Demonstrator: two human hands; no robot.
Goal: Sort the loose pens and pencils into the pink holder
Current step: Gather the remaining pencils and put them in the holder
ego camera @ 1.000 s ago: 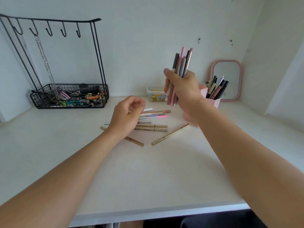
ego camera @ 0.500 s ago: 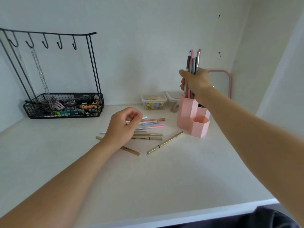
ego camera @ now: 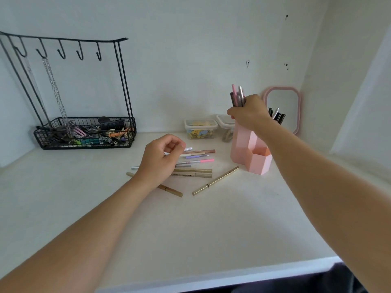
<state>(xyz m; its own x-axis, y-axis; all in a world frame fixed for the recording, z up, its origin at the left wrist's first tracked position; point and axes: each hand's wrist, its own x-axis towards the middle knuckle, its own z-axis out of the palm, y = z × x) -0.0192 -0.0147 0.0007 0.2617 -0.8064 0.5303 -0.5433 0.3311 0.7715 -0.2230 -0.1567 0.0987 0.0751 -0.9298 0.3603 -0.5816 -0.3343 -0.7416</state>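
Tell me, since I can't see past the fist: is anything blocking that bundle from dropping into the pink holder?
Nothing visible does. The right hand holds the bundle of pens upright directly over the pink holder; the opening itself is hidden behind the hand.

Two bare forearms, sleeveless; no rings or watch; dark garment (ego camera: 342, 280) below

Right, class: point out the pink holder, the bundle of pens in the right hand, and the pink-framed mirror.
pink holder (ego camera: 257, 164): head view, front wall of the low compartment.
bundle of pens (ego camera: 238, 98): head view, tips above the fist.
pink-framed mirror (ego camera: 298, 111): head view, right frame edge.
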